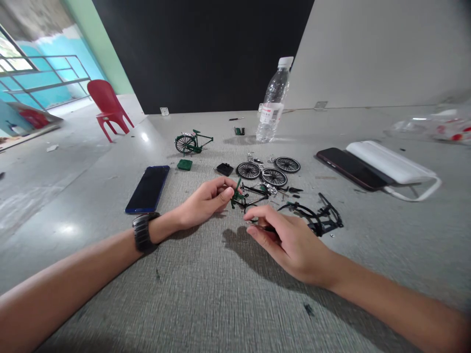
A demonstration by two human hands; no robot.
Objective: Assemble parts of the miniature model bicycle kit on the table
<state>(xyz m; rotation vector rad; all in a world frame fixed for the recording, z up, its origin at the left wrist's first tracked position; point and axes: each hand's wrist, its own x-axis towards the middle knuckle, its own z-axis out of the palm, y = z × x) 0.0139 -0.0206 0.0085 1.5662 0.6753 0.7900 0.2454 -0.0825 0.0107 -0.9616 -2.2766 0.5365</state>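
From the head camera I see my left hand (208, 200) with fingers pinched on a small green model bicycle frame (247, 194), which sits at the middle of the grey table (206, 294). My right hand (290, 242) is just beside it, fingers closed on a thin dark tool (262, 226). Three loose wheels (268, 171) lie just beyond the frame, black parts (319, 215) to the right. A finished green bicycle (191, 142), a blue phone (147, 189) and a water bottle (274, 100) stand farther off.
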